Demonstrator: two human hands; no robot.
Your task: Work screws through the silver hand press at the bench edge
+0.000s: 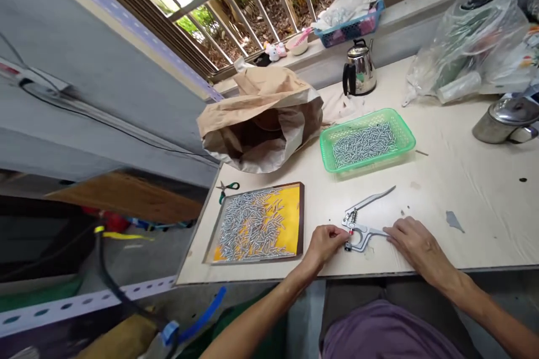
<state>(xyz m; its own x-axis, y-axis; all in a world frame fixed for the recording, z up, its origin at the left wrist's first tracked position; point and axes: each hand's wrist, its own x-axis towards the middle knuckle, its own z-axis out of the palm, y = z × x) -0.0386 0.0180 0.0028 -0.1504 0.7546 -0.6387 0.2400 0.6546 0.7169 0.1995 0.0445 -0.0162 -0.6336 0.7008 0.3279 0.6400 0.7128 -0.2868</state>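
Metal hand pliers (364, 230) with a spring and a round jaw lie on the pale table near its front edge, handles spread apart. My left hand (325, 244) is at the jaw from the left, fingertips pinched by a small red part; what they hold is too small to name. With its fingers together, my right hand (415, 244) grips the end of the lower handle. Left of my hands, a tray (300, 219) with a yellow bottom holds many small metal pins (248, 227). More such pins fill a green basket (368, 165) behind the pliers.
An open brown paper bag (261, 118) stands at the back left, with green-handled scissors (229, 185) before it. A kettle (360, 70) stands behind the basket. Plastic bags (467, 45) and a metal pot (501, 122) are at the right. The table's front edge runs beneath my wrists.
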